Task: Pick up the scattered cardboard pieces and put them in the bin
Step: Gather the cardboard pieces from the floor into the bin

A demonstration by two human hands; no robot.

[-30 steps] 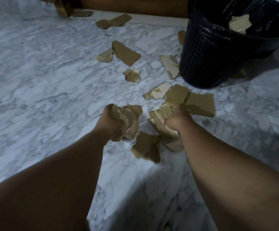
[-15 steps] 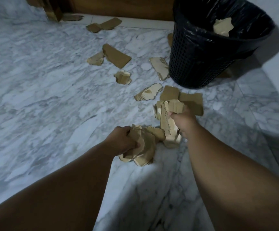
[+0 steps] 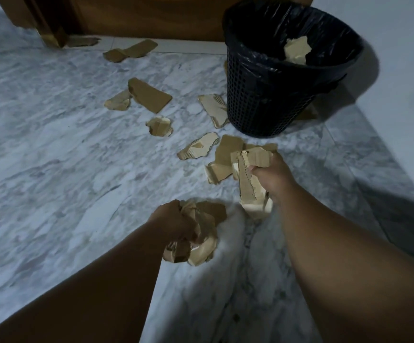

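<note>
My left hand (image 3: 173, 222) grips a crumpled bunch of brown cardboard pieces (image 3: 202, 240) above the marble floor. My right hand (image 3: 271, 175) grips a long torn cardboard strip (image 3: 249, 186) with more pieces bunched at its top. A black mesh bin (image 3: 262, 100) lined with a black bag stands beyond the right hand, with one pale cardboard piece (image 3: 296, 52) inside. Several torn cardboard pieces lie on the floor: a flat one (image 3: 228, 149) just left of my right hand, a curled one (image 3: 198, 146), a small one (image 3: 160, 126) and a large one (image 3: 150, 95).
A wooden door (image 3: 151, 16) and frame (image 3: 50, 26) run along the far edge, with cardboard scraps (image 3: 130, 50) at their foot. A pale wall (image 3: 404, 58) rises on the right. One piece (image 3: 214, 110) lies against the bin's left side.
Both hands have lifted off the floor with their cardboard bunches. The loose pile between them is gathered into the left hand. The view has shifted back so the bin sits further left.
</note>
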